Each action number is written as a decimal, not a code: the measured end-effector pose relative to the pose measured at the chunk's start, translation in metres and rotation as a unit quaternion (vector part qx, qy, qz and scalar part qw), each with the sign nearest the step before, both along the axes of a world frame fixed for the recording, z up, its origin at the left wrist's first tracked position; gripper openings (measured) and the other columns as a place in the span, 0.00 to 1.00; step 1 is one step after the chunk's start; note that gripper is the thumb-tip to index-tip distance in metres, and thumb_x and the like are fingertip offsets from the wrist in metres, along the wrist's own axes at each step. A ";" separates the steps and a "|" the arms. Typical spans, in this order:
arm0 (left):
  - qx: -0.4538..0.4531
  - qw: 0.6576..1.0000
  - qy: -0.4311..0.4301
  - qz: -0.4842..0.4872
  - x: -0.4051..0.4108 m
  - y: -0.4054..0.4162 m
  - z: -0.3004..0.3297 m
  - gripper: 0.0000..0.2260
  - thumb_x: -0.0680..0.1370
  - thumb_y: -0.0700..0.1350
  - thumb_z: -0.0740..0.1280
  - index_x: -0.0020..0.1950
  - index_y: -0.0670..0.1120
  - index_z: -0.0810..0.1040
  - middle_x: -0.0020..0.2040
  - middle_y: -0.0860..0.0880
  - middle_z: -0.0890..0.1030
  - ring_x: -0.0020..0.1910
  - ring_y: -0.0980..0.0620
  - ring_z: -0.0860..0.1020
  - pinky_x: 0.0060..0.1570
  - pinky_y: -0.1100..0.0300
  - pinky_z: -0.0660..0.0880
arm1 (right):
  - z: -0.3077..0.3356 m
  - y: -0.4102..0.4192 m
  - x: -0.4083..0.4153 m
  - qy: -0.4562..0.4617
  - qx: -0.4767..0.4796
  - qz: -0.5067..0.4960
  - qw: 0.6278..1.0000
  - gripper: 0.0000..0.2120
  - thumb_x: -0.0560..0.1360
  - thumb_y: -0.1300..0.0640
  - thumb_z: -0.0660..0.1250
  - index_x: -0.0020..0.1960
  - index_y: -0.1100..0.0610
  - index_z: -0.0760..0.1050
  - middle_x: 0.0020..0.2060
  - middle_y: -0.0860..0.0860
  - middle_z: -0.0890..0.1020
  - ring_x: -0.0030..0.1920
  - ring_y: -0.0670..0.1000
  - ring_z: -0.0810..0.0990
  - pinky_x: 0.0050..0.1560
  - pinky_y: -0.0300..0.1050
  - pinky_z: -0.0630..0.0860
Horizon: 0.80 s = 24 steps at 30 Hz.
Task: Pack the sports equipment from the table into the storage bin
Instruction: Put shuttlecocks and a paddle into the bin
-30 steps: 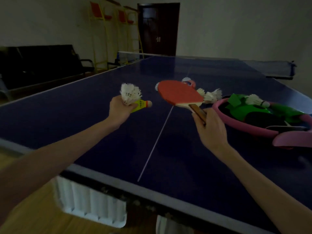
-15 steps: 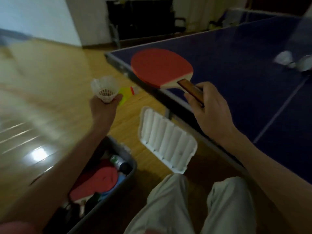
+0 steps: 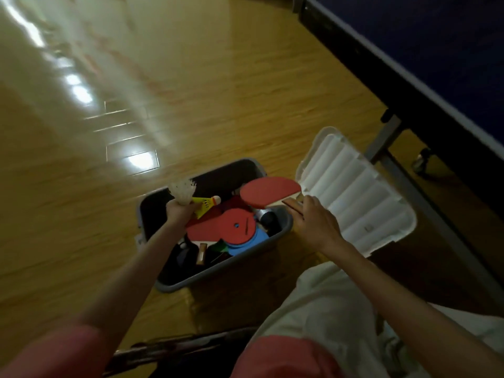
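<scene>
Wooden floor holds the grey storage bin (image 3: 275,242), where the left hand (image 3: 181,212) is closed on two shuttlecocks (image 3: 191,199) over its 10 o'clock corner. The right hand (image 3: 313,222) grips the red paddle (image 3: 268,193) by its handle, over the 2 o'clock rim. This looks like the drop-in step: next, lower both and open the fingers over the paddles inside

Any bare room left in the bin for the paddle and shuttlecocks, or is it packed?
Storage bin: the far end, between the back wall and the left hand with its shuttlecocks, looks dark and bare. The middle and right are crowded with red paddles and bottles. The right hand holds its paddle over the right rim, beside the white lid.
</scene>
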<state>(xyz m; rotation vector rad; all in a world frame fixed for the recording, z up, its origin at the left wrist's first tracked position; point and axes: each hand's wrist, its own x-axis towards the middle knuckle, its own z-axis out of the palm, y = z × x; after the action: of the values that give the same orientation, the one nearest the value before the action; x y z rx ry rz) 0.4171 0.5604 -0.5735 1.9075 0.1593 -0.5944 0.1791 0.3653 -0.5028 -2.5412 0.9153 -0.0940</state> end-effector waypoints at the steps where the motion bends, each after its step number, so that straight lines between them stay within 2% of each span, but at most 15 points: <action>1: 0.010 1.000 0.013 -0.017 0.002 0.003 -0.005 0.06 0.70 0.33 0.73 0.43 0.37 0.77 0.43 0.39 0.77 0.38 0.48 0.75 0.34 0.58 0.72 | -0.007 0.002 0.002 0.011 0.007 -0.001 1.000 0.18 0.80 0.49 0.57 0.61 0.61 0.67 0.54 0.59 0.74 0.50 0.58 0.77 0.42 0.45 0.68; 3: 0.043 0.997 0.038 -0.059 0.004 0.011 -0.015 0.18 0.70 0.32 0.72 0.59 0.32 0.75 0.55 0.35 0.77 0.43 0.48 0.76 0.39 0.56 0.74 | -0.018 0.005 0.008 0.022 0.015 0.004 1.000 0.17 0.80 0.50 0.57 0.62 0.61 0.67 0.54 0.58 0.74 0.50 0.58 0.77 0.42 0.44 0.67; 5: 0.092 0.992 0.047 -0.077 -0.002 0.018 -0.022 0.23 0.71 0.31 0.71 0.65 0.32 0.70 0.60 0.37 0.74 0.55 0.41 0.75 0.50 0.54 0.73 | -0.032 0.006 0.016 0.028 0.031 0.004 0.999 0.16 0.80 0.50 0.58 0.61 0.60 0.67 0.53 0.57 0.74 0.50 0.57 0.77 0.41 0.44 0.67; 6: 0.107 0.989 0.058 -0.081 -0.005 0.021 -0.027 0.21 0.73 0.31 0.69 0.65 0.31 0.70 0.58 0.38 0.75 0.58 0.40 0.75 0.52 0.54 0.72 | -0.039 0.007 0.020 0.028 0.040 0.003 0.999 0.16 0.80 0.50 0.58 0.60 0.60 0.68 0.53 0.57 0.74 0.49 0.57 0.77 0.41 0.44 0.68; 9: 0.126 0.984 0.071 -0.108 -0.012 0.031 -0.039 0.14 0.75 0.34 0.67 0.59 0.31 0.75 0.48 0.41 0.75 0.48 0.45 0.75 0.49 0.53 0.72 | -0.050 0.010 0.041 0.016 0.081 -0.020 0.996 0.17 0.80 0.49 0.58 0.62 0.61 0.68 0.53 0.57 0.75 0.46 0.52 0.74 0.42 0.44 0.68; 12: 0.115 0.986 0.066 -0.105 -0.017 0.037 -0.043 0.10 0.75 0.34 0.66 0.54 0.31 0.78 0.41 0.43 0.77 0.41 0.50 0.75 0.41 0.59 0.73 | -0.061 0.011 0.069 -0.003 0.122 -0.046 0.991 0.19 0.79 0.49 0.60 0.62 0.61 0.69 0.54 0.56 0.76 0.51 0.55 0.76 0.46 0.45 0.72; 15: 0.097 0.990 0.053 -0.088 -0.017 0.036 -0.040 0.07 0.75 0.35 0.67 0.50 0.32 0.80 0.38 0.43 0.78 0.40 0.49 0.76 0.38 0.59 0.73 | -0.068 0.010 0.096 0.013 0.158 -0.052 0.986 0.19 0.79 0.46 0.57 0.57 0.62 0.71 0.53 0.58 0.76 0.52 0.58 0.77 0.41 0.43 0.71; 16: 0.095 0.991 0.049 -0.085 -0.016 0.034 -0.039 0.06 0.75 0.36 0.68 0.48 0.33 0.81 0.40 0.42 0.78 0.41 0.48 0.76 0.40 0.56 0.74 | -0.071 0.008 0.102 0.026 0.168 -0.045 0.984 0.22 0.79 0.45 0.55 0.59 0.62 0.70 0.58 0.60 0.74 0.56 0.59 0.75 0.43 0.45 0.71; 17: 0.098 0.991 0.047 -0.084 -0.014 0.033 -0.038 0.04 0.75 0.36 0.68 0.45 0.35 0.81 0.41 0.42 0.79 0.40 0.48 0.77 0.43 0.53 0.75 | -0.071 0.008 0.104 0.058 0.174 -0.031 0.982 0.23 0.80 0.45 0.53 0.64 0.63 0.67 0.64 0.62 0.70 0.63 0.61 0.71 0.51 0.49 0.72; 19: 0.110 0.989 0.036 -0.097 -0.013 0.027 -0.034 0.06 0.75 0.35 0.67 0.38 0.41 0.79 0.39 0.43 0.78 0.39 0.49 0.76 0.43 0.54 0.75 | -0.073 0.007 0.102 0.127 0.174 -0.001 0.976 0.26 0.81 0.48 0.53 0.73 0.64 0.56 0.73 0.64 0.56 0.72 0.63 0.59 0.65 0.55 0.65; 21: 0.111 0.987 0.016 -0.112 -0.012 0.019 -0.030 0.06 0.75 0.34 0.65 0.39 0.41 0.78 0.37 0.44 0.77 0.38 0.49 0.76 0.40 0.57 0.74 | -0.078 0.001 0.091 0.161 0.178 0.007 0.971 0.29 0.81 0.52 0.56 0.75 0.64 0.50 0.74 0.65 0.52 0.73 0.64 0.57 0.68 0.55 0.63; 24: 0.107 0.985 0.005 -0.136 -0.018 0.001 -0.027 0.07 0.76 0.34 0.63 0.50 0.35 0.80 0.39 0.43 0.77 0.36 0.50 0.76 0.39 0.58 0.75 | -0.085 -0.013 0.061 0.159 0.187 0.011 0.969 0.26 0.79 0.57 0.60 0.73 0.64 0.55 0.71 0.63 0.58 0.67 0.63 0.67 0.65 0.54 0.69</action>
<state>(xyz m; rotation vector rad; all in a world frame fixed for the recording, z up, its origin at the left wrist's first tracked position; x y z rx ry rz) 0.3986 0.5616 -0.6007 2.1527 -0.0352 -0.7956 0.2402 0.3523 -0.5883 -2.2431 0.9191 0.4639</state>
